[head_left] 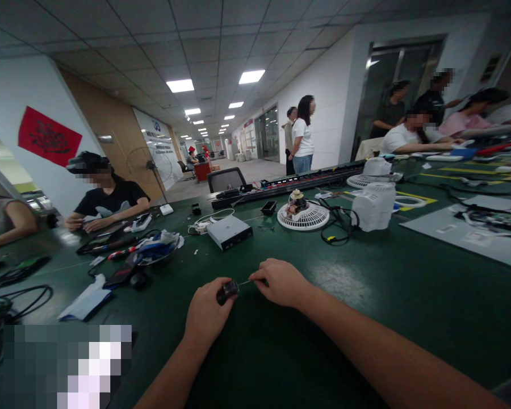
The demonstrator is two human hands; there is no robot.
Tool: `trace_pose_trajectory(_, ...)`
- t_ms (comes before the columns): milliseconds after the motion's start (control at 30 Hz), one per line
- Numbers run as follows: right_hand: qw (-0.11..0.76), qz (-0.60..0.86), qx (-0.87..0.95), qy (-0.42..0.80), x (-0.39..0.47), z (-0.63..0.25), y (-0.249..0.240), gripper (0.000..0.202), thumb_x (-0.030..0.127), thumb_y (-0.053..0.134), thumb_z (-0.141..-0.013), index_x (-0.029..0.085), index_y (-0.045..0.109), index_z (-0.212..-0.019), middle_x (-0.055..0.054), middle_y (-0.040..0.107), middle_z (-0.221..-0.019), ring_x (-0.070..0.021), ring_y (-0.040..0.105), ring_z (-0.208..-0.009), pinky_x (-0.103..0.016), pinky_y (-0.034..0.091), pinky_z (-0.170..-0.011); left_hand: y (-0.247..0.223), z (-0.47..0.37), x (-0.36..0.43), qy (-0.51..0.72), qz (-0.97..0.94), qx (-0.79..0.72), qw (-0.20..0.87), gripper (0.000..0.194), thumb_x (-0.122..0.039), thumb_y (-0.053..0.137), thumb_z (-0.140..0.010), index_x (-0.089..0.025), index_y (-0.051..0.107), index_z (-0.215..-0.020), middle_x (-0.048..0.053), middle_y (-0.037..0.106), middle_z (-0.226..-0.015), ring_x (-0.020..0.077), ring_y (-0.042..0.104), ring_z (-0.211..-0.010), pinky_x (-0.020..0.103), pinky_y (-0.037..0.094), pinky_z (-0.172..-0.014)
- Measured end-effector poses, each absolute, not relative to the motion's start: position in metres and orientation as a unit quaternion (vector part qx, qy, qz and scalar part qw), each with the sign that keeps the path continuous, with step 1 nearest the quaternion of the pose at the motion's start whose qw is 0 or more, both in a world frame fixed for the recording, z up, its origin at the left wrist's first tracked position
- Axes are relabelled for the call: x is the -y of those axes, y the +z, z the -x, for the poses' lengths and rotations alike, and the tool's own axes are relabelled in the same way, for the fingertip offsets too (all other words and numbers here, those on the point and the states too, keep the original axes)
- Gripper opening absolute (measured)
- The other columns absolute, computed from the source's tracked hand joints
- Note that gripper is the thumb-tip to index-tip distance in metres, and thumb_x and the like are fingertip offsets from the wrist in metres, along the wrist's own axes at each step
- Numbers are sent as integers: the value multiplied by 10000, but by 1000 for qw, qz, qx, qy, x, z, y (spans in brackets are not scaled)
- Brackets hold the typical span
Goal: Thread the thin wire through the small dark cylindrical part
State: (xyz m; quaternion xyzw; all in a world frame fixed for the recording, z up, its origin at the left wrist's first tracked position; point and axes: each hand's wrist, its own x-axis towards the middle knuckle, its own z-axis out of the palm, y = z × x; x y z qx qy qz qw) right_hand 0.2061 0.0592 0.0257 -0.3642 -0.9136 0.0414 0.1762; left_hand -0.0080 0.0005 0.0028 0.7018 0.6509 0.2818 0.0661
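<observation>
L hand [205, 312] fingers grip small dark block [229, 291] over green bench [255, 363]; prob light, rigid, maybe slick, take by sides. Thin rod [244, 282] btwn block & R hand [283, 284], pinched in R fingertips; likely bendy, hold nr block.

Gripping small dark block [227, 291] in left hand [205, 312], slightly tilted, at 7 o'clock from view centre. Pinching thin strand [245, 282] in right hand [284, 282], nearly straight, at small dark block's 3 o'clock.
</observation>
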Motion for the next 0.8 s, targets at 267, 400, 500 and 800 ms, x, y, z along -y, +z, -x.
trace_pose_trajectory(267, 203, 351, 912, 67, -59, -205, 23, 264, 274, 531, -882, 254, 735, -1049, -43, 682, -871, -182, 579, -845, -287, 390, -719, 3, 10, 0, 292, -705, -642, 71, 269, -300, 639, -790, -276, 654, -1057, 12, 722, -1030, 224, 668, -952, 358, 496, -850)
trace_pose_trajectory(400, 203, 373, 903, 61, -60, -204, 23, 264, 264, 528, -875, 257, 736, -1038, -42, 684, -861, -190, 582, -840, -287, 394, -711, 5, 7, 1, 285, -711, -639, 71, 262, -289, 635, -787, -273, 661, -1047, 11, 723, -1019, 220, 666, -944, 356, 491, -854)
trace_pose_trajectory(500, 192, 380, 903, 60, -61, -205, 24, 271, 260, 518, -874, 258, 738, -1032, -44, 687, -862, -193, 588, -837, -287, 395, -701, 6, 6, 1, 275, -713, -642, 67, 258, -297, 635, -790, -282, 666, -1045, 4, 723, -1014, 223, 661, -951, 364, 487, -855)
trace_pose_trajectory(800, 191, 352, 914, 64, -59, -206, 25, 251, 279, 543, -839, 230, 751, -972, -40, 698, -857, -188, 605, -837, -288, 413, -726, 3, 9, 0, 269, -708, -650, 67, 287, -290, 637, -791, -265, 668, -1075, 27, 720, -1040, 234, 654, -972, 368, 491, -867)
